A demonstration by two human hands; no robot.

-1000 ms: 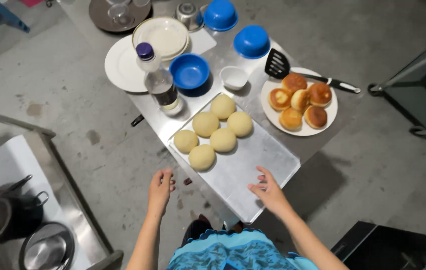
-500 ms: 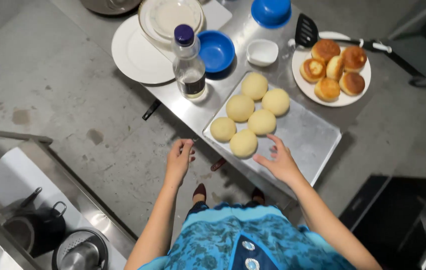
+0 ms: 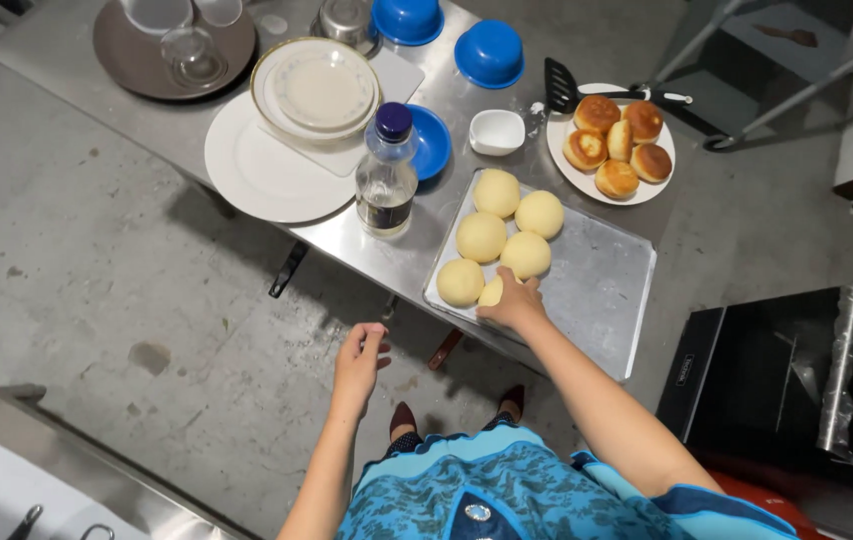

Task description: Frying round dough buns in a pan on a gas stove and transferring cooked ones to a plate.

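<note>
Our right hand lies over the nearest dough ball at the near edge of the metal tray, fingers curled down on it in what looks like a grasp, so the ball sits right under the palm with only its left side showing. The other five dough balls lie just beyond the fingertips, in two rows running away from us. Our left hand hangs loosely half-open and empty off the table's near side (over the concrete floor), well apart from the tray, so the right is plainly the nearer.
</note>
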